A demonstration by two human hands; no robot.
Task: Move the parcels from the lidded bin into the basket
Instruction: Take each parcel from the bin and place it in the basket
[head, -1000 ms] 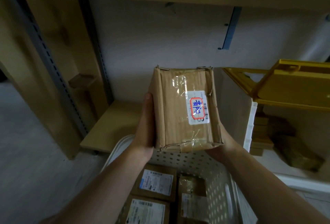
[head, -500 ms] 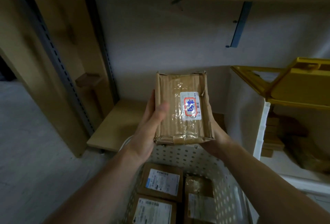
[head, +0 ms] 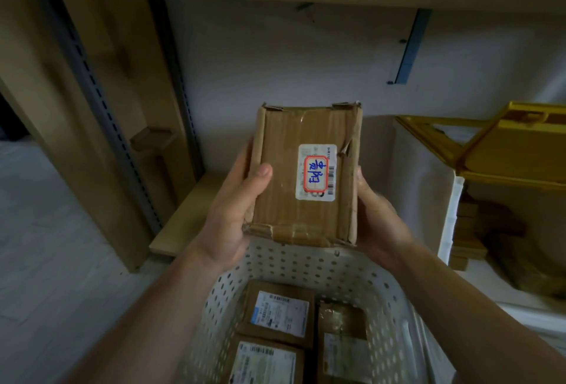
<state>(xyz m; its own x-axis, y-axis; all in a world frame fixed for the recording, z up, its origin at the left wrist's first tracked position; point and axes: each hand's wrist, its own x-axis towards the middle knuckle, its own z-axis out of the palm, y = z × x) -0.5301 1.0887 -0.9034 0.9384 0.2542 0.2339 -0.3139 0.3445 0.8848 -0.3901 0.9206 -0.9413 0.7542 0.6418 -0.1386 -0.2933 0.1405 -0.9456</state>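
Both hands hold the parcel (head: 306, 175) above the basket (head: 306, 264), label up. Left hand (head: 232, 215) w/ thumb curled over its top, right hand (head: 379, 221) cupping the far edge — prob. steadying it before lowering beside parcels already inside.

What you can't make out here

The held parcel (head: 303, 175) hides your left hand's (head: 232, 215) fingers and most of your right hand (head: 379, 221) — its label's (head: 317, 172) small print is unreadable. The basket (head: 306, 264) and its nearest parcels run off the bottom edge — the lidded bin (head: 428, 187) off the right.
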